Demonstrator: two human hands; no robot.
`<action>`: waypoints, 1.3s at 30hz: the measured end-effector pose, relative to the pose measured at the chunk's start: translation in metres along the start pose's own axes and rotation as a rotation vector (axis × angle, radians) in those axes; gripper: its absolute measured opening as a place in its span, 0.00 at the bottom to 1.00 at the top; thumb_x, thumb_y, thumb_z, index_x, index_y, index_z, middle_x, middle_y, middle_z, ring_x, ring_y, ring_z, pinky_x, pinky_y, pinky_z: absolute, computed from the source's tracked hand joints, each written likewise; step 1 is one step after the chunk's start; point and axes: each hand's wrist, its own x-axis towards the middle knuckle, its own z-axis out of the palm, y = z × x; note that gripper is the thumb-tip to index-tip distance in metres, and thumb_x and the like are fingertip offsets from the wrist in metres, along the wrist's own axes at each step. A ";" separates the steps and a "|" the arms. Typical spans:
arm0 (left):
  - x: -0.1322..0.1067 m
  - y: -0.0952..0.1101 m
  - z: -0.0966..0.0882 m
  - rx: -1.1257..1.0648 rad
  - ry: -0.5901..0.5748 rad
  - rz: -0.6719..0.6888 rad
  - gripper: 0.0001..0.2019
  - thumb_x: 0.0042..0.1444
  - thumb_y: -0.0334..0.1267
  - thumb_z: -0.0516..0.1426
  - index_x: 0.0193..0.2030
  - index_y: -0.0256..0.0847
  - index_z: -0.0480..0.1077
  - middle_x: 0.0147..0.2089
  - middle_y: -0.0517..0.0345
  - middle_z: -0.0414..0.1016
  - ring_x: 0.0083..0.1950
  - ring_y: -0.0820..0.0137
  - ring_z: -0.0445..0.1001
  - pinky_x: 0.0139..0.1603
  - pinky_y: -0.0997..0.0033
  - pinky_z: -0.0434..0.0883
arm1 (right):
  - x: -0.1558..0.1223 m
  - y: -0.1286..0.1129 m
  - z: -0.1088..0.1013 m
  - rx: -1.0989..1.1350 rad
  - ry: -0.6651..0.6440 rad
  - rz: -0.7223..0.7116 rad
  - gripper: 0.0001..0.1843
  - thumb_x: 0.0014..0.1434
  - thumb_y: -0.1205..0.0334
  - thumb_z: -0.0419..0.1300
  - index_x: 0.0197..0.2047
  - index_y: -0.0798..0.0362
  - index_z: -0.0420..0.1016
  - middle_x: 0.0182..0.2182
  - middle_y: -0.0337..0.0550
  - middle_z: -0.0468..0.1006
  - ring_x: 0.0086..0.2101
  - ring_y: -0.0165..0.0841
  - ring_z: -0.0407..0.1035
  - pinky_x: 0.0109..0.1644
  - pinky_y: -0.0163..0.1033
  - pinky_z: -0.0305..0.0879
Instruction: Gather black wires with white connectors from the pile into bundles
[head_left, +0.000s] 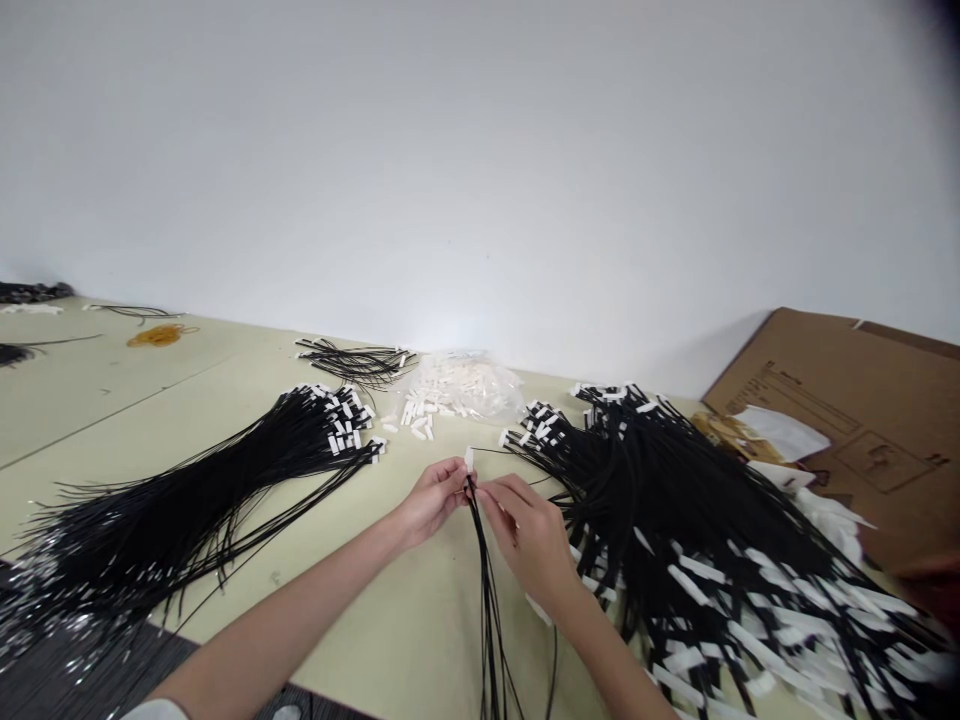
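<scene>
Between my hands is a small bundle of thin black cables, topped by a white connector. My left hand pinches the bundle just under that connector. The fingers of my right hand close in a pinch at the same spot from the right side; the cables' loose ends hang down toward the table's front edge. A small pile of white connectors lies on the table beyond my hands, beside a clear plastic bag of similar white pieces.
A large heap of black cables with white ends spreads over the right side. Another thick bundle lies on the left. Several cables sit near the wall, with orange rubber bands farther left. A cardboard box leans at right.
</scene>
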 end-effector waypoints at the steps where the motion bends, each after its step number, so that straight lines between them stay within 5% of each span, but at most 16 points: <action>1: 0.000 -0.001 0.000 0.036 -0.003 0.005 0.14 0.45 0.44 0.61 0.27 0.33 0.67 0.26 0.60 0.65 0.27 0.78 0.63 0.28 0.77 0.58 | 0.001 0.002 0.000 -0.005 0.038 0.057 0.11 0.61 0.61 0.49 0.41 0.53 0.71 0.33 0.44 0.72 0.26 0.27 0.66 0.31 0.32 0.62; 5: -0.002 -0.004 0.004 0.229 -0.040 0.022 0.16 0.46 0.48 0.59 0.29 0.34 0.67 0.23 0.61 0.64 0.24 0.77 0.62 0.27 0.76 0.58 | 0.005 0.010 -0.001 0.071 0.154 0.167 0.14 0.58 0.56 0.53 0.43 0.54 0.71 0.32 0.43 0.73 0.17 0.24 0.59 0.24 0.34 0.61; 10: -0.006 -0.005 0.009 0.315 -0.129 0.010 0.17 0.49 0.49 0.56 0.30 0.34 0.66 0.24 0.59 0.65 0.24 0.76 0.63 0.28 0.74 0.60 | 0.007 0.013 -0.002 0.234 0.206 0.187 0.10 0.57 0.61 0.53 0.33 0.53 0.75 0.28 0.42 0.75 0.23 0.28 0.65 0.25 0.33 0.61; 16: -0.009 -0.002 0.012 0.172 -0.097 -0.019 0.17 0.49 0.50 0.55 0.33 0.36 0.67 0.28 0.60 0.63 0.24 0.79 0.60 0.24 0.76 0.56 | 0.004 0.017 0.006 0.414 0.175 0.325 0.10 0.56 0.58 0.55 0.33 0.54 0.74 0.29 0.43 0.76 0.29 0.32 0.69 0.33 0.36 0.64; 20: -0.010 -0.002 0.011 0.239 -0.089 -0.034 0.17 0.50 0.50 0.54 0.29 0.35 0.67 0.23 0.62 0.59 0.22 0.79 0.58 0.22 0.77 0.53 | 0.003 0.015 0.012 0.511 0.121 0.394 0.12 0.55 0.56 0.55 0.33 0.55 0.74 0.24 0.40 0.74 0.23 0.29 0.65 0.26 0.34 0.61; 27: -0.011 -0.003 0.013 0.333 -0.076 0.021 0.16 0.50 0.49 0.55 0.34 0.35 0.69 0.25 0.61 0.64 0.21 0.80 0.57 0.20 0.77 0.52 | 0.002 0.011 0.015 0.441 0.205 0.353 0.11 0.55 0.58 0.56 0.31 0.57 0.73 0.31 0.46 0.73 0.25 0.29 0.66 0.26 0.33 0.63; 39: -0.011 -0.007 0.015 0.297 0.010 0.082 0.15 0.49 0.48 0.56 0.31 0.35 0.69 0.26 0.60 0.67 0.19 0.81 0.57 0.18 0.79 0.50 | 0.004 0.007 0.011 0.459 0.185 0.342 0.09 0.56 0.61 0.53 0.30 0.55 0.72 0.28 0.43 0.75 0.26 0.30 0.68 0.31 0.35 0.65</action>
